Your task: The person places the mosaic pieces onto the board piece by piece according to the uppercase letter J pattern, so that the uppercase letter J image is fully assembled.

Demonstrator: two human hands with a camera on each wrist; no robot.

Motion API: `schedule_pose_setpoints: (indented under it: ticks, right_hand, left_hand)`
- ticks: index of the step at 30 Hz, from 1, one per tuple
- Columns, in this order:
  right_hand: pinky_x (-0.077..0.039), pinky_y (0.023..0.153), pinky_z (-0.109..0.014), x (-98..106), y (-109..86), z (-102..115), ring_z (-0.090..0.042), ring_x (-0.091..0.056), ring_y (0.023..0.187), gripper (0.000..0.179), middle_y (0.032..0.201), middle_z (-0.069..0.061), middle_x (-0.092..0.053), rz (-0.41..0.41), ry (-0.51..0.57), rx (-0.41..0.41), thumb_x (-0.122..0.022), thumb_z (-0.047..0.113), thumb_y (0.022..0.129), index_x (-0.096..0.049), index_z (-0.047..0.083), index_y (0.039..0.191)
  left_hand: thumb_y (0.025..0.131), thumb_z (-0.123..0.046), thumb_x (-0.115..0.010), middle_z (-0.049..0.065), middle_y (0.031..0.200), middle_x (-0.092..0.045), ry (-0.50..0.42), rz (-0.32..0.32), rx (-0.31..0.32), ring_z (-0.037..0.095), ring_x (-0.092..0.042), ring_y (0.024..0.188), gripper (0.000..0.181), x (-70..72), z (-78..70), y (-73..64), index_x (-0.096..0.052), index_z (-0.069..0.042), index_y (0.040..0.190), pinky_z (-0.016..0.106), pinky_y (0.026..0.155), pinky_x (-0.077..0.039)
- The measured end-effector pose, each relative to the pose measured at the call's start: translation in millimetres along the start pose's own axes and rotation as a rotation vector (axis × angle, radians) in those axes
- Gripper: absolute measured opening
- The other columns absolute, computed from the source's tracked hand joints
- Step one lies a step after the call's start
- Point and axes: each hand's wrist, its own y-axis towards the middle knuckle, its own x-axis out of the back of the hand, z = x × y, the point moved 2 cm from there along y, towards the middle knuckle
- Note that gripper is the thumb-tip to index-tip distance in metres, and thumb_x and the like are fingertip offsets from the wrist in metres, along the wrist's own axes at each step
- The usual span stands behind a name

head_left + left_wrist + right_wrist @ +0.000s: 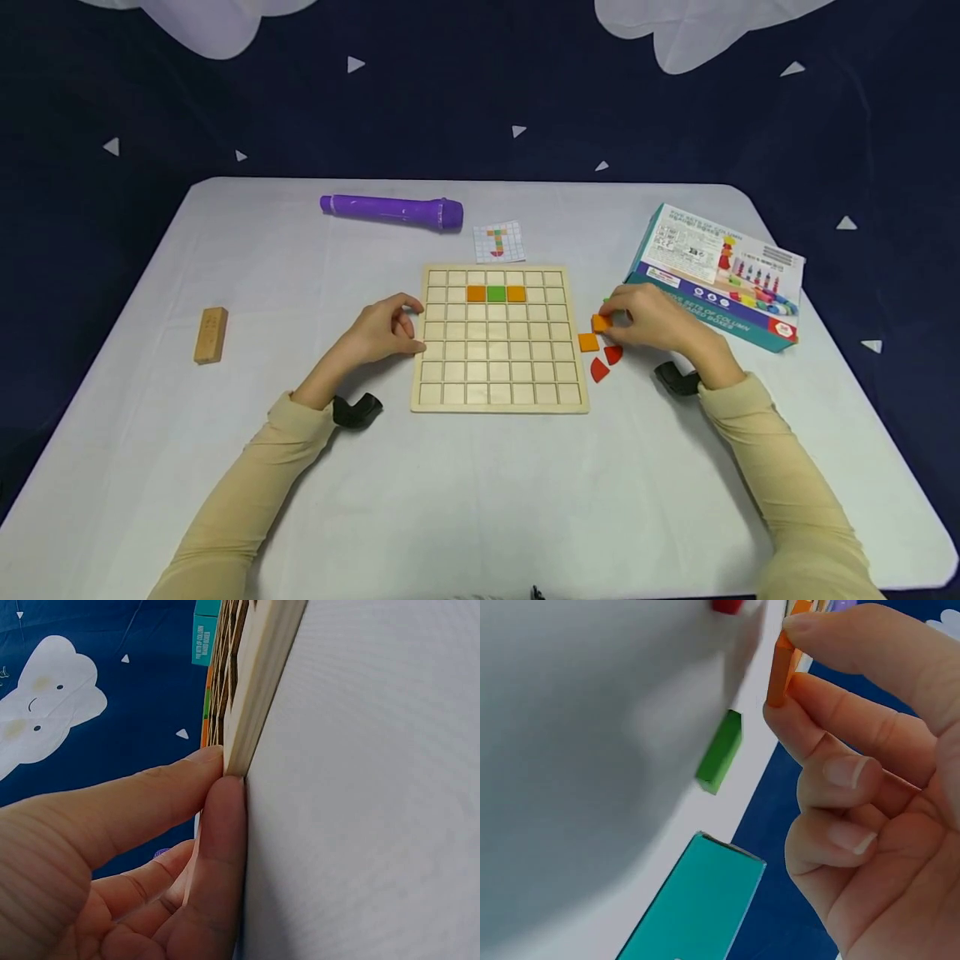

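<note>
A pale wooden grid board (487,371) lies flat, with an orange, a green and another orange square tile (497,293) side by side in its second row. My left hand (384,329) holds the board's left edge, thumb and index finger against the rim. On the right, my right hand (652,318) pinches an orange square tile (781,667) between thumb and fingers, just off the board's right side. Near it lie another orange tile (588,342), two red quarter-round tiles (599,370) and a green tile (720,752), which the right hand mostly hides in the head view.
A card with a coloured grid pattern (498,242) lies behind the board. Beyond it is a purple microphone-shaped object (390,212). At the right stands a teal and white box (720,275); a wooden block (211,335) sits far left on the white table (465,500).
</note>
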Motion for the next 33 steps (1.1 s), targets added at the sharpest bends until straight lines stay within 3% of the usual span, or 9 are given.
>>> schedule_pose_setpoints:
  ticks: [5, 15, 24, 33]
  right_hand:
    - [-0.049, 0.067, -0.029, 2.1, 8.2, 6.2, -0.016, -0.057, 0.074, 0.018, 0.089, -0.006, -0.069, -0.013, 0.015, 0.000, -0.073, 0.015, 0.079, -0.073, 0.005, 0.094]
    - [-0.042, 0.059, -0.024, 3.8, 28.4, 22.2, -0.012, -0.051, 0.065, 0.020, 0.092, -0.005, -0.070, -0.042, 0.028, 0.041, -0.073, 0.019, 0.080, -0.073, 0.007, 0.096]
    - [-0.042, 0.061, -0.025, -3.2, 45.8, 36.7, -0.014, -0.051, 0.066, 0.023, 0.090, -0.005, -0.069, -0.036, 0.028, 0.073, -0.074, 0.024, 0.080, -0.073, 0.007, 0.095]
    - [-0.050, 0.071, -0.030, -11.3, 62.9, 54.3, -0.016, -0.058, 0.076, 0.021, 0.091, -0.006, -0.069, 0.001, 0.016, 0.128, -0.072, 0.022, 0.081, -0.073, 0.005, 0.094]
  left_hand:
    - [0.073, -0.010, -0.077, 0.006, 0.080, -0.058, 0.000, -0.004, 0.008, 0.010, -0.055, 0.061, 0.056, 0.1, 0.4, -0.5, -0.051, -0.002, 0.122, 0.025, 0.061, -0.044]
    - [0.074, -0.011, -0.077, 0.005, 0.080, -0.059, 0.003, -0.005, 0.003, 0.010, -0.056, 0.061, 0.057, 0.2, -0.9, -1.5, -0.051, -0.003, 0.123, 0.026, 0.063, -0.044]
    - [0.074, -0.010, -0.077, 0.006, 0.080, -0.059, -0.001, -0.004, 0.002, 0.010, -0.058, 0.060, 0.056, -0.1, -0.2, -1.7, -0.051, -0.003, 0.123, 0.026, 0.063, -0.045]
    - [0.074, -0.012, -0.077, 0.005, 0.079, -0.059, 0.002, -0.008, -0.007, 0.010, -0.057, 0.060, 0.056, -0.7, 1.8, -0.7, -0.051, -0.003, 0.123, 0.025, 0.063, -0.045]
